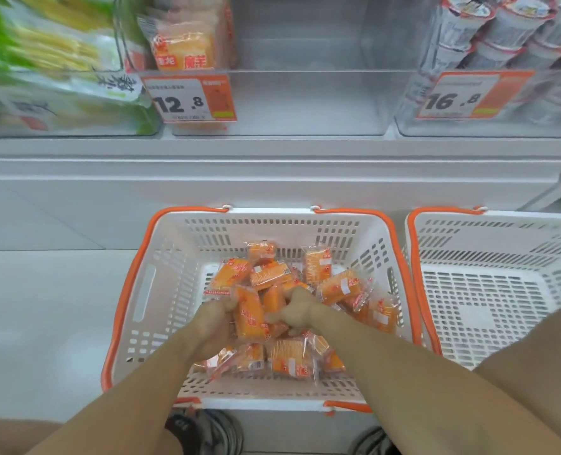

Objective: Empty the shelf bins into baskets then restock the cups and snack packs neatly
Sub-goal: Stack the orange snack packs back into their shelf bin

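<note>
A white basket with orange handles sits on the floor below the shelf, holding several orange snack packs. Both my hands reach down into the pile. My left hand curls around packs at the left of the heap, against an upright pack. My right hand grips packs in the middle, fingers buried among them. Above, the clear middle shelf bin holds only a few orange packs at its left end. The right bin is full of cups.
A second white basket, with nothing in it, stands to the right of the first. A left bin holds green and yellow bags. Price tags reading 12.8 and 16.8 hang on the bin fronts. My shoes show below the basket.
</note>
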Action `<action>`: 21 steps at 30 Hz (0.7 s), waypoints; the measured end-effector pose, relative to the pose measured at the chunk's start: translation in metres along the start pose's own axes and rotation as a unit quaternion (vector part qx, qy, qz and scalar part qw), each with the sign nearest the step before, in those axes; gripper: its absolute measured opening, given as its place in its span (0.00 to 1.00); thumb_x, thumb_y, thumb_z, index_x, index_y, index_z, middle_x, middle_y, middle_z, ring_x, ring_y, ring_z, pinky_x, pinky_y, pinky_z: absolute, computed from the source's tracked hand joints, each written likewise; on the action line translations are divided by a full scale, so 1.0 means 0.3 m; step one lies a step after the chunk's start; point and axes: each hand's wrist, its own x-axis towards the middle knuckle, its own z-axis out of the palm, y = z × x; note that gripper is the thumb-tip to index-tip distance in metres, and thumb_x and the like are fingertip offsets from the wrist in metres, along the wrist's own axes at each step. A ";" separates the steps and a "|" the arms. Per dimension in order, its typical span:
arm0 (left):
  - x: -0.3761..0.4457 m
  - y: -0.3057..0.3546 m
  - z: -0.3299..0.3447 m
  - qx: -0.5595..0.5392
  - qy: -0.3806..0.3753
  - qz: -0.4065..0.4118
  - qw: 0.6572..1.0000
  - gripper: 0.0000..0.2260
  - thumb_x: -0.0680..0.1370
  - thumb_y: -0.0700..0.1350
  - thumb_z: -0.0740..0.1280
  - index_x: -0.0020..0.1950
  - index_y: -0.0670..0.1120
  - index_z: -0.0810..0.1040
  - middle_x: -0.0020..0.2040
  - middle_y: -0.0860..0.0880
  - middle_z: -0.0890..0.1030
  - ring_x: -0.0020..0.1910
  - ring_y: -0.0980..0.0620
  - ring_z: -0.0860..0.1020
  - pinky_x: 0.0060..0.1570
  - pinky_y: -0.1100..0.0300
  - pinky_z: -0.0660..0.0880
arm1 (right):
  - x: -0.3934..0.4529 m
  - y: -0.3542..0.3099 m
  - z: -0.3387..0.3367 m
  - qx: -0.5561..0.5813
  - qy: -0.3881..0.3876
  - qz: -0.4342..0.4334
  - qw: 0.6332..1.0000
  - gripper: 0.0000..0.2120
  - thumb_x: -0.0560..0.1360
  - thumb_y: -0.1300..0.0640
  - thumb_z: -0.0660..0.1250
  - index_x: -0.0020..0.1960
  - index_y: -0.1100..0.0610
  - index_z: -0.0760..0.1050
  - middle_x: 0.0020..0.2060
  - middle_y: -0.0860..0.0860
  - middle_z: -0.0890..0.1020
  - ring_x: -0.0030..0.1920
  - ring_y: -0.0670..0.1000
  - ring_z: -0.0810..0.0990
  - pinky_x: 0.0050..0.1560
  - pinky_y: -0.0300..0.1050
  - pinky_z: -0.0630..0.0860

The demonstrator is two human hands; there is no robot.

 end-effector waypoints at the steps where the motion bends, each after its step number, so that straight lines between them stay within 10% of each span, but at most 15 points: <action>1: 0.000 -0.006 -0.004 0.001 0.013 -0.001 1.000 0.18 0.86 0.52 0.51 0.65 0.45 0.75 0.57 0.40 0.84 0.57 0.37 0.82 0.58 0.37 0.76 | -0.003 0.001 0.004 -0.001 0.006 0.005 1.000 0.14 0.73 0.57 0.76 0.54 0.59 0.76 0.44 0.52 0.83 0.38 0.50 0.85 0.38 0.45 0.80; 7: 0.015 0.002 -0.007 0.030 0.094 0.020 0.995 0.25 0.83 0.61 0.54 0.59 0.43 0.78 0.48 0.38 0.85 0.46 0.38 0.84 0.45 0.45 0.81 | -0.086 -0.093 -0.122 0.005 0.059 -0.031 0.998 0.02 0.69 0.61 0.65 0.39 0.59 0.75 0.38 0.52 0.80 0.32 0.51 0.70 0.32 0.45 0.69; 11: 0.012 0.037 0.007 0.005 0.040 0.059 0.997 0.15 0.83 0.47 0.64 0.67 0.42 0.73 0.55 0.41 0.84 0.53 0.41 0.84 0.58 0.41 0.78 | -0.180 -0.184 -0.253 0.038 0.033 -0.060 0.997 0.14 0.74 0.62 0.67 0.59 0.62 0.78 0.50 0.60 0.79 0.44 0.56 0.80 0.39 0.49 0.82; 15: -0.025 0.048 0.027 -0.097 0.043 0.060 0.993 0.12 0.83 0.36 0.61 0.66 0.38 0.74 0.56 0.38 0.83 0.52 0.38 0.83 0.46 0.43 0.82 | -0.204 -0.143 -0.209 0.212 0.013 -0.075 0.974 0.16 0.75 0.67 0.70 0.62 0.61 0.75 0.54 0.58 0.81 0.49 0.55 0.81 0.48 0.55 0.84; 21: -0.069 0.021 0.046 -0.137 -0.064 0.055 0.987 0.21 0.83 0.58 0.59 0.65 0.45 0.78 0.60 0.39 0.82 0.60 0.36 0.80 0.62 0.35 0.74 | -0.235 -0.054 -0.085 0.208 -0.058 -0.060 0.975 0.16 0.78 0.65 0.69 0.64 0.57 0.74 0.57 0.57 0.82 0.55 0.59 0.84 0.55 0.57 0.82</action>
